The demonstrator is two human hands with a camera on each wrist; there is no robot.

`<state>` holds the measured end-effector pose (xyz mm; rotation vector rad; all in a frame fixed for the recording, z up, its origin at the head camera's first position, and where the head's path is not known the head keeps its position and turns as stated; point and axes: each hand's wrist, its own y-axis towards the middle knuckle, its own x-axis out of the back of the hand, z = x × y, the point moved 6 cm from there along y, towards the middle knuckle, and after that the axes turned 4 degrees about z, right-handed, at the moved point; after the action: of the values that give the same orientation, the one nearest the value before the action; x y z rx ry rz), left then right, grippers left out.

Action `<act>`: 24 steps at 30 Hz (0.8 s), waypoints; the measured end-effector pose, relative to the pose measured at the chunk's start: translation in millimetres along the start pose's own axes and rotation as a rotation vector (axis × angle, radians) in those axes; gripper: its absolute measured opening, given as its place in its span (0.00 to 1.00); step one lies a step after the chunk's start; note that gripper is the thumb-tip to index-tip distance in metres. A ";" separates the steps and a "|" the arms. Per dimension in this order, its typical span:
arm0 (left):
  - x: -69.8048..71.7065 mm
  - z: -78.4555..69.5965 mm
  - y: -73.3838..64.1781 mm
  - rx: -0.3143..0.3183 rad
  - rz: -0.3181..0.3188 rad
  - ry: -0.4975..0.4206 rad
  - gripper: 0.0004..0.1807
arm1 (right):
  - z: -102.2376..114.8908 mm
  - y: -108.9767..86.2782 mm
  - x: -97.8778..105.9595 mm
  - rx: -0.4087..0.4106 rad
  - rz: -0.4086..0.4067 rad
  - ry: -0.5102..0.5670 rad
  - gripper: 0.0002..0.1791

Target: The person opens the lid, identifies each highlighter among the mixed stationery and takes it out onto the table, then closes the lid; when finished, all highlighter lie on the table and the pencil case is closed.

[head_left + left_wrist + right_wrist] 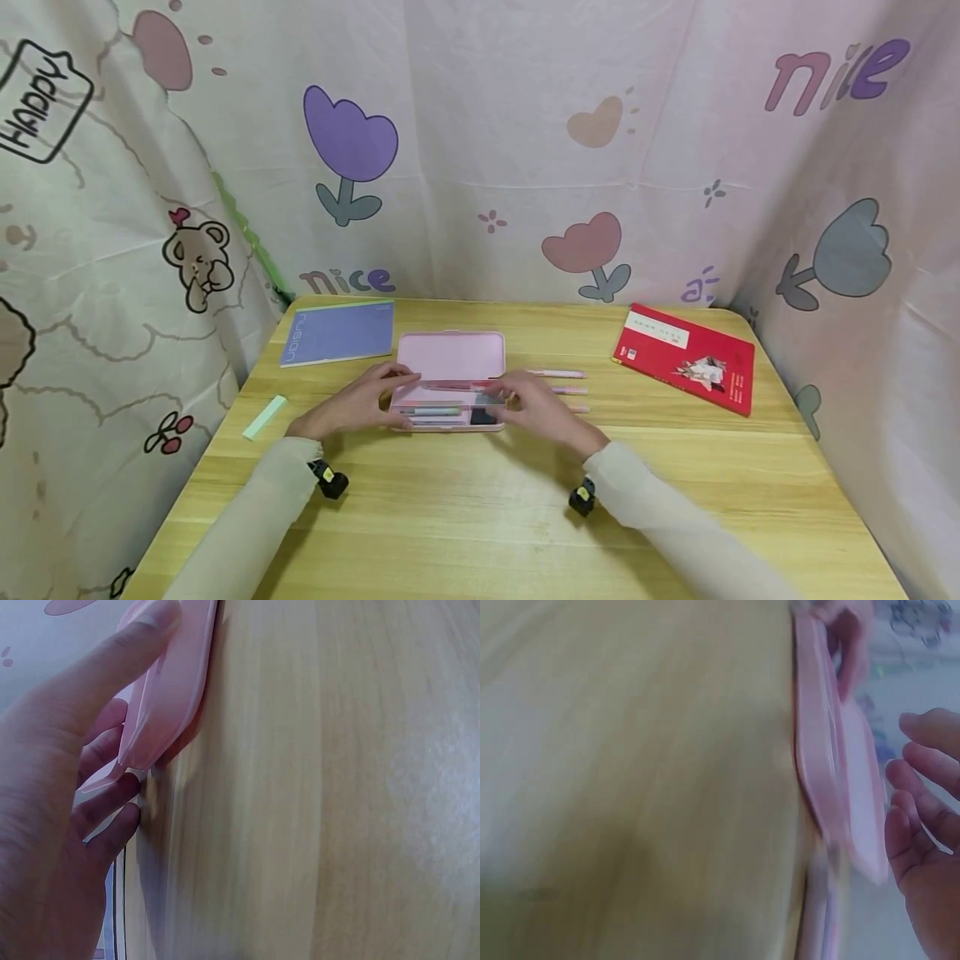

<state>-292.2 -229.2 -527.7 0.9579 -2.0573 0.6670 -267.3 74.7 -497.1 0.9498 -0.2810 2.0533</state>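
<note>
A pink pencil case [452, 354] lies on the table with its lid folded back. Several pens [431, 411] and a small black item [482, 416] sit in its front compartments, and reddish pens or pencils [457, 386] lie farther back in it. My left hand [367, 398] holds the case's left end, its thumb [139, 641] on the front wall and the fingers around the far side. Over the right end hovers my right hand [536, 406]; in the right wrist view its fingers [911, 825] are loosely bent, apart from the case, with nothing between them.
Several pens [570, 390] lie right of the case. A blue notebook [341, 333] is at the back left, a pale green strip [264, 417] at the left, and a red book [686, 358] at the back right. Printed cloth [480, 150] hangs behind the wooden table [480, 517].
</note>
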 end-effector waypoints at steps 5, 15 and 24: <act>0.6 -0.8 -0.1 0.005 0.002 -0.001 0.52 | 19.1 17.3 -30.7 0.113 0.087 -0.112 0.11; 0.9 -1.4 0.6 0.010 -0.003 0.004 0.53 | 26.8 24.4 -57.6 0.107 0.155 -0.334 0.10; -0.2 0.5 1.0 0.007 -0.002 0.010 0.52 | 35.8 29.4 -57.9 0.137 0.131 -0.408 0.08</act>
<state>-293.1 -228.9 -528.3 0.9591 -2.0465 0.6772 -250.0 3.7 -509.8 1.4707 -0.4306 2.0003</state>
